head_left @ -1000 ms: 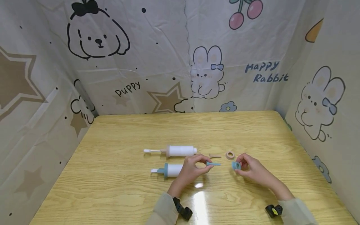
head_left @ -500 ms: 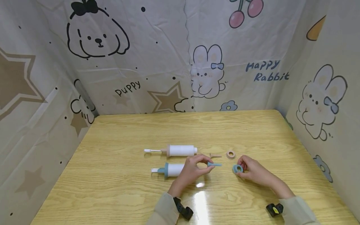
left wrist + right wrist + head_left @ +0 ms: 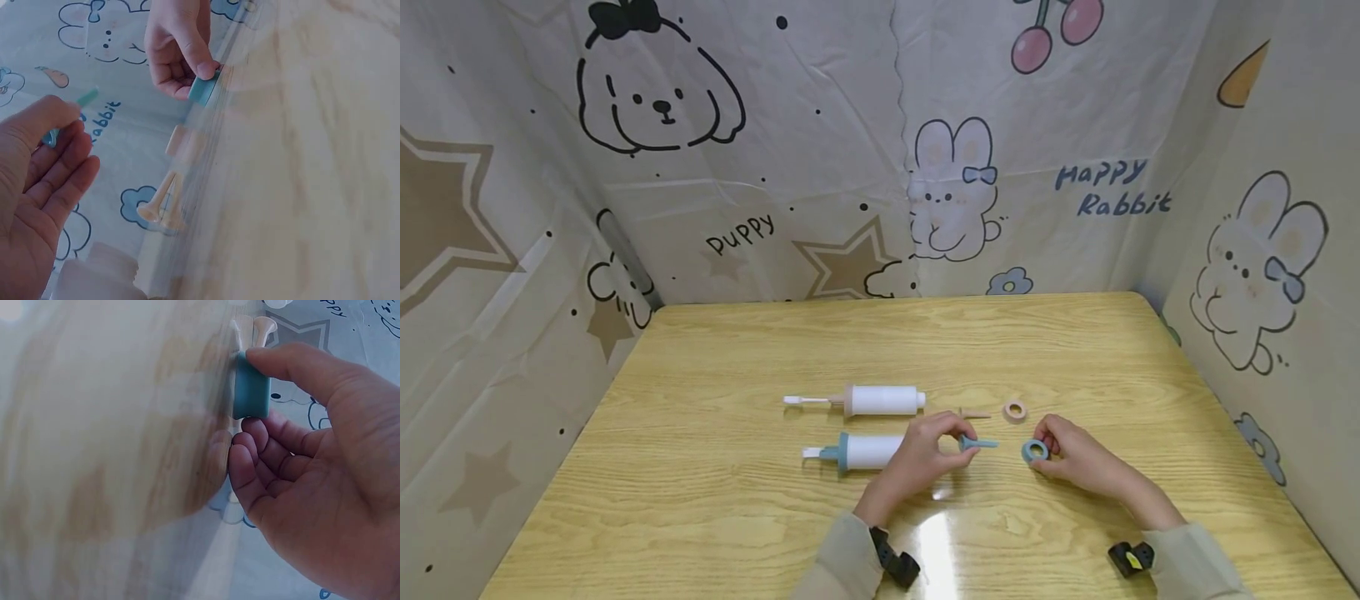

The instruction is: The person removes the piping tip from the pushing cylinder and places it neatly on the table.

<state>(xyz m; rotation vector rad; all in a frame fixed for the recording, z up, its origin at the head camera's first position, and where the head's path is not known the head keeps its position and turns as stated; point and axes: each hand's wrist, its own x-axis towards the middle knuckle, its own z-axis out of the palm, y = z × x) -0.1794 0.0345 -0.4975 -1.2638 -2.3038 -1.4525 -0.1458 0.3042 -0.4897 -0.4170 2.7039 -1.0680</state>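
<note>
My left hand (image 3: 928, 450) pinches a small blue funnel-shaped piece (image 3: 981, 443) by its wide end, the thin stem pointing right. To its right, my right hand (image 3: 1078, 450) grips a blue ring-shaped cap (image 3: 1034, 451) between thumb and fingers, low at the tabletop. In the right wrist view the cap (image 3: 251, 386) shows its smooth side wall. A white bottle with a blue collar (image 3: 868, 452) lies on its side, its right end hidden behind my left hand. White bristles (image 3: 812, 453) stick out at its left end.
Behind lies a second white bottle with a beige collar (image 3: 883, 400), a white brush (image 3: 805, 402) reaching left from it. A beige funnel-shaped piece (image 3: 976, 413) and a beige ring (image 3: 1015, 411) rest just beyond my hands. Printed curtains (image 3: 820, 167) enclose the wooden table (image 3: 715, 358).
My left hand has moved slightly right with the blue funnel-shaped piece, closer to the cap. The blue cap in my right hand has turned so that its opening faces up.
</note>
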